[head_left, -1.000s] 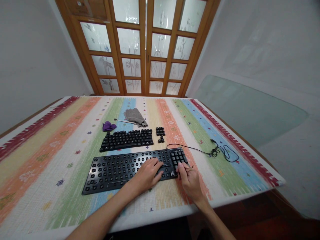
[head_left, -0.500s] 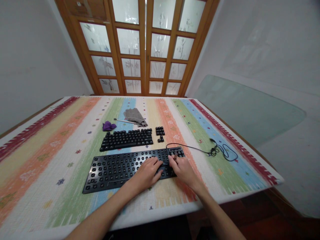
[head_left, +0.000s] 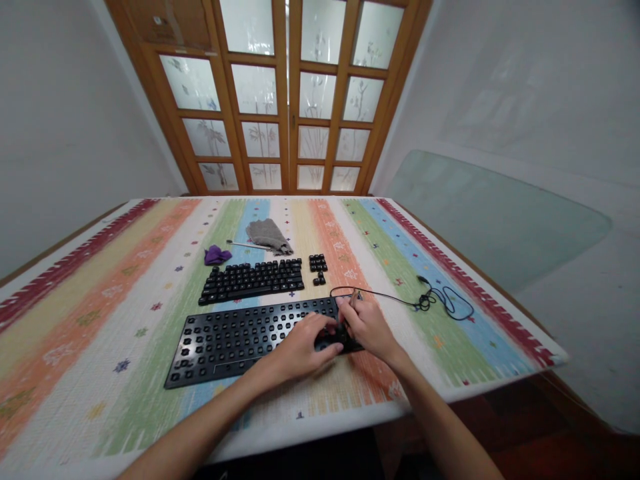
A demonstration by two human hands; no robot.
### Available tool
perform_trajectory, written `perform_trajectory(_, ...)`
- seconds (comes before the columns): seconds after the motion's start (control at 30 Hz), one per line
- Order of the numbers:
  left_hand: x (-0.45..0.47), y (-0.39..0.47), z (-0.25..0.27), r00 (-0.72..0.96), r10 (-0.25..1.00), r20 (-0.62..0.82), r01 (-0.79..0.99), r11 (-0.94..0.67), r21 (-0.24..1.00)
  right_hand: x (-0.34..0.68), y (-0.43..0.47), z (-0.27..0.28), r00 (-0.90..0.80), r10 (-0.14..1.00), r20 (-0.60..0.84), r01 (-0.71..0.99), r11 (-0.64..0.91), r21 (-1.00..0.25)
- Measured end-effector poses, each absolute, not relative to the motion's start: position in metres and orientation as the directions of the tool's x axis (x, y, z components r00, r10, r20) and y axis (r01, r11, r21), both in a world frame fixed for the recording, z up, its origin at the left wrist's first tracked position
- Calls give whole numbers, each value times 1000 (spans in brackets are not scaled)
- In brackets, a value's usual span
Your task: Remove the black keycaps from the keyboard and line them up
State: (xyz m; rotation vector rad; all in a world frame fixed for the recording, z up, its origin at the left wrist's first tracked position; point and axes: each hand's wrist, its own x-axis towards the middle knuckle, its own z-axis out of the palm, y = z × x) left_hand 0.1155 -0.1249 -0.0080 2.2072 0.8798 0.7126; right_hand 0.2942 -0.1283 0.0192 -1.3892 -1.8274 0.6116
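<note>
A black keyboard (head_left: 227, 340) lies near the table's front edge, most of its keycaps off and bare switches showing. My left hand (head_left: 307, 343) rests over its right half, thumb and fingers apart around a gap. Beside it, my right hand (head_left: 367, 327) is closed on a slim brownish tool (head_left: 355, 298), whose upper end sticks out above the fist. The tool's lower end is hidden by my fingers, down at the number-pad side. Behind the keyboard, loose black keycaps (head_left: 253, 279) stand in rows, with a smaller group of keycaps (head_left: 318, 263) to their right.
A grey cloth (head_left: 270, 236), a thin white stick with a dark tip (head_left: 245, 244) and a crumpled purple cloth (head_left: 217, 255) lie farther back. The keyboard's cable (head_left: 385, 295) runs right into a loose coil. A striped cloth (head_left: 140, 333) covers the table.
My left thumb and fingers have spread wider apart. My right hand has shifted slightly, and the tool now stands out above it. The keycaps and cloths lie as before.
</note>
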Motion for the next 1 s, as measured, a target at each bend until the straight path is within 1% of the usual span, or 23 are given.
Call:
perform_trajectory(0.07,122,-124,-5,613,768,186,322,-458,829,294,-132,23,-112,955,274,554,289,-781)
perform_trajectory(0.17,130,-120,-5,623,770,135,151,-288,946,296,-135,24,-99,956,275,497,287,-819)
perform_trajectory(0.27,134,-117,-7,626,769,130,10,-174,985,300,-135,21,-87,966,244,415,258,-873)
perform_trajectory(0.37,134,-114,-7,607,785,123,-1,-154,988,305,-133,18,-58,980,189,328,197,-924)
perform_trajectory(0.47,132,-110,-4,585,800,135,117,-248,962,309,-131,15,-27,986,165,308,165,-937)
perform_trajectory(0.6,130,-103,1,626,754,199,288,-461,839,311,-129,12,-13,978,208,365,198,-910)
perform_trajectory(0.7,129,-96,8,691,663,288,282,-614,737,311,-128,12,-8,974,228,390,213,-896)
perform_trajectory(0.83,126,-86,18,798,488,353,168,-744,647,313,-127,12,10,969,248,415,221,-882)
perform_trajectory(0.9,124,-76,22,801,467,376,169,-778,606,316,-127,11,29,967,253,425,217,-879)
perform_trajectory(1.0,125,-54,20,740,512,436,260,-816,516,320,-129,9,52,968,245,435,199,-878)
